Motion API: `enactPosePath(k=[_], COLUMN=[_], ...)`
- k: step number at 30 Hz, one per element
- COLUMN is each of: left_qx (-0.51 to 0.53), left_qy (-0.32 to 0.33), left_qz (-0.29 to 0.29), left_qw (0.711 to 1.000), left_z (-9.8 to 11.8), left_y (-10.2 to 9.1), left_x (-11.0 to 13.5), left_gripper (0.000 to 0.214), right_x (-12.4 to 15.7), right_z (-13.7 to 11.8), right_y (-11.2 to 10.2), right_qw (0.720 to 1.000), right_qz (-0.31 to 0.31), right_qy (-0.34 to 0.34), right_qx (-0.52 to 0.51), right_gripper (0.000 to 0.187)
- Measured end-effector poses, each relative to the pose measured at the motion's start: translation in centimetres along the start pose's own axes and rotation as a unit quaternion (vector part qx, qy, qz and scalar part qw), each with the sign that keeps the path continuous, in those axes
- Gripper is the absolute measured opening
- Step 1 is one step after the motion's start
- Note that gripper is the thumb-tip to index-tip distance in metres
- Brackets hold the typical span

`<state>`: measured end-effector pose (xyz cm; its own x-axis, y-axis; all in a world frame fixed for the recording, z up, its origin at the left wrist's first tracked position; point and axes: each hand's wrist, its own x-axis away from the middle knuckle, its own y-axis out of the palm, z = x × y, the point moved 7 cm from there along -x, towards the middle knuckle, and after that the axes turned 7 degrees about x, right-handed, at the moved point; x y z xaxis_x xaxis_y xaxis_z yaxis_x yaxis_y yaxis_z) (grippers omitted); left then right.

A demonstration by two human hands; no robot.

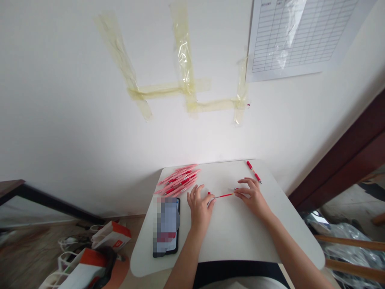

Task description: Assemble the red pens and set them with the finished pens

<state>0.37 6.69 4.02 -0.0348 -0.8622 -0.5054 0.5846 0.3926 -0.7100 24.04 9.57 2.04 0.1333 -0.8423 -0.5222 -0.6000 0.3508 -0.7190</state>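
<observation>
Over the middle of the white table [234, 237], a thin red pen refill [225, 195] stretches between my two hands. My left hand [199, 206] pinches its left end between thumb and forefinger, the other fingers raised. A small red piece [209, 193] shows at those fingertips; I cannot make out whether it is held. At the refill's right end, my right hand [251, 196] is closed on it with thumb and fingertips. Another small red and clear part shows by the right fingers, partly hidden. Beyond that hand lies a red pen [254, 171].
A pile of red pens in pink sleeves [179, 180] lies at the table's back left, with a phone [167, 226] in front of it. The wall [90, 140] borders the table's back edge. Paper bags [111, 237] stand on the floor at left; plastic bags [349, 245] lie at right.
</observation>
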Motion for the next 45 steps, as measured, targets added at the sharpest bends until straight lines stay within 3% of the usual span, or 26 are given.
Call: enactPosePath(k=[19,27,45], left_qx=[-0.030,-0.050,-0.042], left_qy=[0.003,0.046,0.029], left_qz=[0.023,0.005,0.012], left_qw=[0.999,0.998,0.999], left_z=[0.5,1.7,1.6], left_y=[-0.3,0.2,0.0], left_x=[0.0,0.0,-0.1], left_gripper=[0.009,0.010,0.005], right_x=[0.0,0.1,0.1], right_z=[1.2,1.0,0.7], right_y=[-0.4,-0.4,-0.1], right_qw=[0.999,0.999,1.000], right_qz=[0.034,0.033,0.021], right_qy=[0.008,0.007,-0.004], right_qx=[0.006,0.007,0.018], right_gripper=[0.023,0.022,0.018])
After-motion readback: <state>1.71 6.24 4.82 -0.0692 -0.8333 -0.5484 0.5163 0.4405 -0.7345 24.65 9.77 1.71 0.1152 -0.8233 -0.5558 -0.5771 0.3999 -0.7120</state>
